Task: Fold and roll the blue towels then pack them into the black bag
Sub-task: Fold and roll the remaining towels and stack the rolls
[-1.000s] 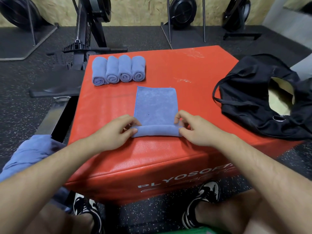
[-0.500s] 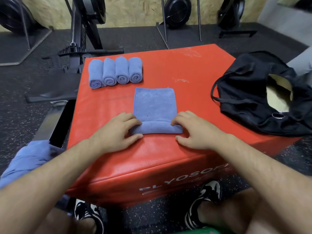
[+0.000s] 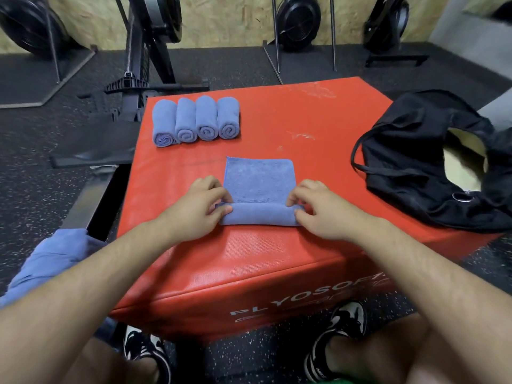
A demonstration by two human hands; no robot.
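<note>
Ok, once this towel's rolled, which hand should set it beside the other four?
Left, probably. The left hand grips the half-rolled towel on the same side of the red box as the four rolled towels; the right hand sits nearer the black bag.

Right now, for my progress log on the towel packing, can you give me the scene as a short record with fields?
surface: red foam box
rolled towels: four, side by side, far left of box
current towel: near part rolled, far part flat
left hand: pinches roll's left end
right hand: pinches roll's right end
black bag: right side, mouth open, no towel visible inside
</note>
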